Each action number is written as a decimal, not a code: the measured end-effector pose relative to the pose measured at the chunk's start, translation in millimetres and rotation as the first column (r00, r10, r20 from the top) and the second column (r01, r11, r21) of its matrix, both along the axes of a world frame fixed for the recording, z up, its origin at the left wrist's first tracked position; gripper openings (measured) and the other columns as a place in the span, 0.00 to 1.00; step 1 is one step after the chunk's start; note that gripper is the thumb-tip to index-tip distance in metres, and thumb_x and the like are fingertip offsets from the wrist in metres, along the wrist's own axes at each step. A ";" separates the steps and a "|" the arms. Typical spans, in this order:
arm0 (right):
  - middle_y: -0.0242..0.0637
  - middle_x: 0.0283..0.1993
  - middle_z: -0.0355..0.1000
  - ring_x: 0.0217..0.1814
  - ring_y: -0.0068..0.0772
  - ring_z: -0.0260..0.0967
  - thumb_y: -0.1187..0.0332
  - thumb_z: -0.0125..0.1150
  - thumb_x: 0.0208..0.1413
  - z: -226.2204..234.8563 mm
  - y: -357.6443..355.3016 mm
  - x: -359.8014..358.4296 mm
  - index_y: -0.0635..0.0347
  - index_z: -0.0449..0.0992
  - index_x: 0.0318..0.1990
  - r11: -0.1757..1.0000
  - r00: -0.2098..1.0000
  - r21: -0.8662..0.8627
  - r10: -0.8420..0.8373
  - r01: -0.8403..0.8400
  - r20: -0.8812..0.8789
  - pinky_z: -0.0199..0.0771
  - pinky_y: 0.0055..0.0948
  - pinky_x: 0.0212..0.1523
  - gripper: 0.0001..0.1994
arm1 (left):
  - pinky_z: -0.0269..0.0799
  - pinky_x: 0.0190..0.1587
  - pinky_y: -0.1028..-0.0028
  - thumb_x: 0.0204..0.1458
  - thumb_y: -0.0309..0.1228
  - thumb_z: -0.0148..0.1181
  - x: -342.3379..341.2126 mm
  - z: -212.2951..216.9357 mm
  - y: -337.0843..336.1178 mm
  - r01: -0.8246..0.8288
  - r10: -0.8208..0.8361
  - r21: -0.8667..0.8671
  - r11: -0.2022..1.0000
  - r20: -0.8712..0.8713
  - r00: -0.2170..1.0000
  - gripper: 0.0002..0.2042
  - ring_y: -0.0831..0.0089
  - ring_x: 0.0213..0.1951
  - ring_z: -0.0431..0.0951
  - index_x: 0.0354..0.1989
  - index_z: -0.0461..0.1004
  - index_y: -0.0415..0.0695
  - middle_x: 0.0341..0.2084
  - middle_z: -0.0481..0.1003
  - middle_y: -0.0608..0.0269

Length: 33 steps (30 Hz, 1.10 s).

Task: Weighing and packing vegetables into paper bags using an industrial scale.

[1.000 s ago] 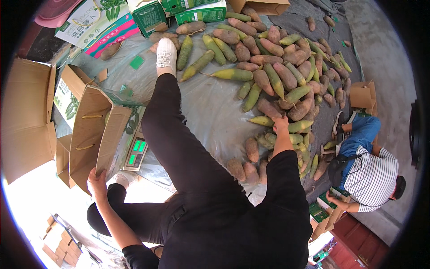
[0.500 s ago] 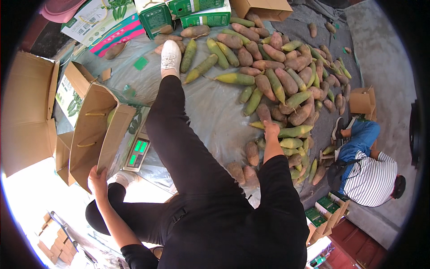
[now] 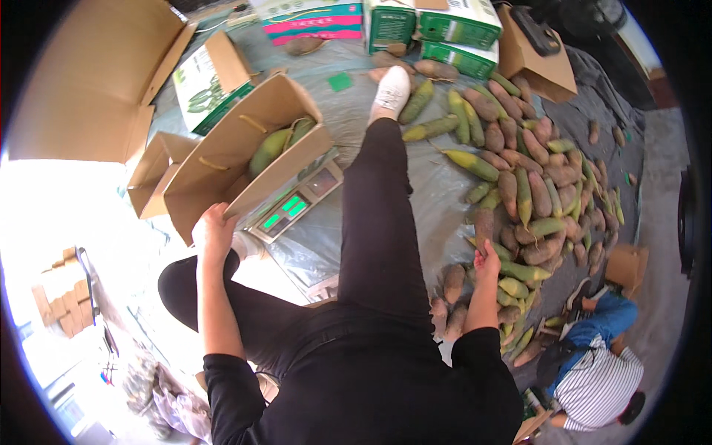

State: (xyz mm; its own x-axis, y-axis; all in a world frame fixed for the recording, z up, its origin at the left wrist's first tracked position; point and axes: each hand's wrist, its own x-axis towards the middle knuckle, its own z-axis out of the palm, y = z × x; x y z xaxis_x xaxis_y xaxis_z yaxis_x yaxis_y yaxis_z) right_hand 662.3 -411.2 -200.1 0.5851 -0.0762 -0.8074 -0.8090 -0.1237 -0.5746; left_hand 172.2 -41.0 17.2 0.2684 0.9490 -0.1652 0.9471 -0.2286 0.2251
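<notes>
- Glowing green digits, too small to make out, on the scale display [image 3: 294, 206]
- White lettering on the pink-striped carton [image 3: 311, 31]
- Small pale print on the dark-green carton [image 3: 391, 31]

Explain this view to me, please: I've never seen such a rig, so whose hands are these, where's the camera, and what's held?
There is no machine: a person works with two bare hands. The view comes from the left of two fisheye cameras on their head, looking down, so straight edges bend near the rim. The left hand has its grip on the edge of an open carton with green vegetables inside; a scale with lit green digits is beside it. The right hand has its grip around a brownish root. More roots and green vegetables lie loosely piled, partly on plastic sheeting. Another person is at lower right.
</notes>
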 end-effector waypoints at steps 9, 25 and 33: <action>0.31 0.34 0.71 0.30 0.22 0.67 0.64 0.67 0.43 159.5 186.3 -39.4 0.64 0.72 0.42 0.747 0.740 0.193 0.521 -0.637 0.424 0.61 0.18 0.28 0.19 | 0.69 0.38 0.63 0.42 0.32 0.60 -6.9 0.1 -3.7 0.023 -0.023 0.028 0.999 0.008 1.000 0.08 0.58 0.36 0.74 0.31 0.74 0.44 0.28 0.73 0.58; 0.43 0.32 0.75 0.34 0.34 0.73 0.63 0.63 0.41 226.6 382.4 -218.4 0.66 0.75 0.37 0.221 0.167 0.080 0.411 -0.972 0.896 0.72 0.30 0.38 0.17 | 0.69 0.39 0.62 0.44 0.34 0.59 -8.4 -4.8 -1.1 0.072 -0.071 0.006 0.997 -0.061 0.996 0.14 0.54 0.39 0.75 0.39 0.74 0.44 0.37 0.75 0.52; 0.33 0.34 0.73 0.34 0.20 0.69 0.72 0.59 0.49 179.0 281.7 -110.9 0.65 0.74 0.41 0.434 0.367 0.115 0.558 -0.894 0.744 0.69 0.21 0.36 0.12 | 0.69 0.37 0.63 0.42 0.30 0.59 -11.0 -1.6 -4.3 0.040 -0.041 0.012 0.999 0.077 0.996 0.10 0.53 0.35 0.76 0.34 0.74 0.41 0.29 0.76 0.52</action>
